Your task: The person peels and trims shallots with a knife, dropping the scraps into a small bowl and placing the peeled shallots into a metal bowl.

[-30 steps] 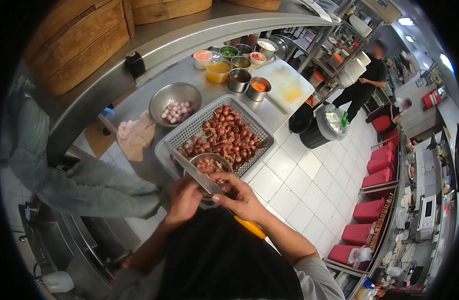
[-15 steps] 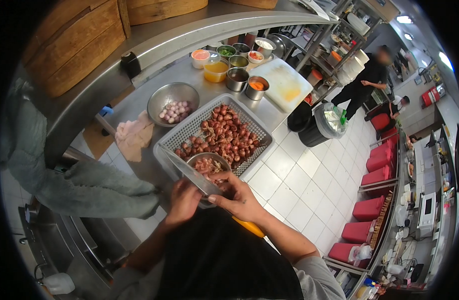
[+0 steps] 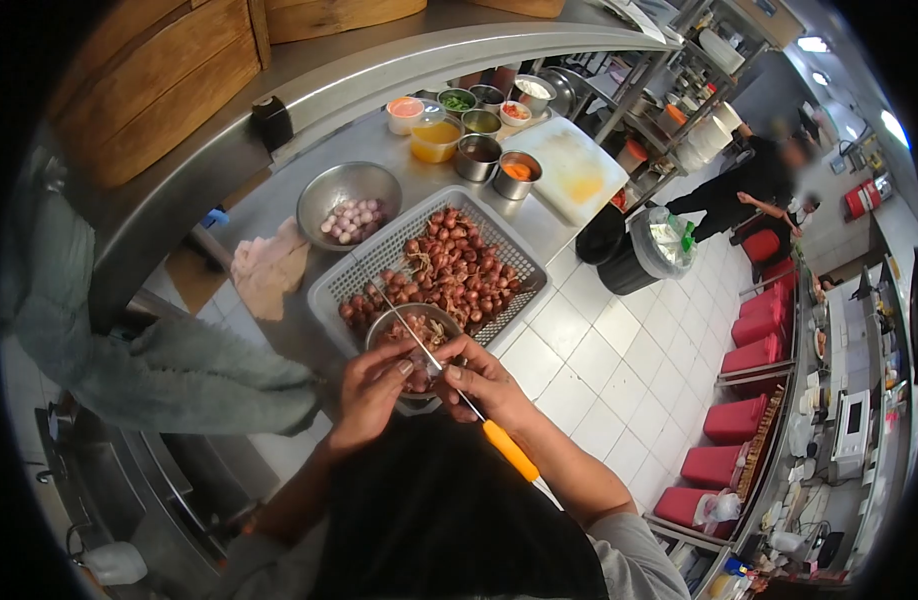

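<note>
A knife with a yellow handle (image 3: 510,450) points up and left, its blade seen nearly edge-on. My right hand (image 3: 482,380) is closed on the knife near the base of the blade. On the blade's other side my left hand (image 3: 375,393) has bent fingers close together at something small that I cannot make out. Both hands are over a metal bowl (image 3: 387,325) of skins and shallot pieces. The bowl sits at the near corner of a grey perforated basket (image 3: 535,270) of red shallots (image 3: 459,262). Peeled shallots (image 3: 354,220) lie in a steel bowl (image 3: 314,200) behind.
A pink cloth (image 3: 269,268) lies left of the basket. Sauce and ingredient containers (image 3: 434,140) and a white cutting board (image 3: 579,172) stand at the back. A lined bin (image 3: 629,272) is on the floor at right. A person in black (image 3: 749,180) is beyond it, another farther off.
The knife has turned from showing its flat side to nearly edge-on, and more of its handle shows. My left fingers have moved up and right. The person in black leans over with an arm out.
</note>
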Demonstrator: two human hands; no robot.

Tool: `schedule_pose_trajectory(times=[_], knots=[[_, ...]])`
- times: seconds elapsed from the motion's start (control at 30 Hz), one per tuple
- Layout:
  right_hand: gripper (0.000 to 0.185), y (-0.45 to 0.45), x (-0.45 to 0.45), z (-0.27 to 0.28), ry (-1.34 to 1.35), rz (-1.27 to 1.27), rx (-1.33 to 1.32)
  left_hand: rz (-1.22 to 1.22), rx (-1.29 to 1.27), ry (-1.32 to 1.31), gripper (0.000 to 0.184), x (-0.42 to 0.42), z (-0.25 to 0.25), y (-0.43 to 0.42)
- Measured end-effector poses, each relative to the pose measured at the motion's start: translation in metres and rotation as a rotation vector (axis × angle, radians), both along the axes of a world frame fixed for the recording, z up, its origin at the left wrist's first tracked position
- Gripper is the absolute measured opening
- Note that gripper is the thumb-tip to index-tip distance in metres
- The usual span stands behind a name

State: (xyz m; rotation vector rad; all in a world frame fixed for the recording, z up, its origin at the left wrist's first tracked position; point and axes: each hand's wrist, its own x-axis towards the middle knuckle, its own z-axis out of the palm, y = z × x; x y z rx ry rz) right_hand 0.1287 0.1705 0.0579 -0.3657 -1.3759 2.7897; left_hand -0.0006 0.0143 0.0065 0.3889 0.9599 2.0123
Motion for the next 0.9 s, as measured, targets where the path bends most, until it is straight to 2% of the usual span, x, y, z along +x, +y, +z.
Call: schedule_pose_trajectory(times=[0.1,0.17,0.27,0.47,0.67,0.77,0.9], knots=[[0.036,-0.003,0.0,0.006,-0.007,-0.007,0.107,-0.043,-0.007,-0.008,0.034,-0.004,0.005,0.0],[0.044,-0.008,0.001,0.008,0.005,-0.036,0.252,-0.044,-0.002,-0.001,0.033,-0.006,0.007,-0.002],[0.053,-0.011,0.002,0.012,-0.031,-0.027,0.293,-0.051,0.043,0.018,0.029,-0.008,0.014,-0.002],[0.051,-0.015,0.001,0.005,0.035,-0.065,0.391,-0.059,0.051,0.005,0.026,-0.01,0.014,-0.004],[0.047,-0.005,0.002,0.002,0.032,-0.023,0.274,-0.083,0.054,-0.011,0.033,-0.013,0.008,-0.005],[0.048,0.003,0.004,-0.005,0.025,0.032,0.028,-0.109,0.082,-0.025,0.037,-0.015,0.0,-0.005],[0.055,-0.005,0.002,0.006,0.035,-0.01,0.203,-0.035,-0.006,-0.029,0.033,-0.008,0.025,0.002]])
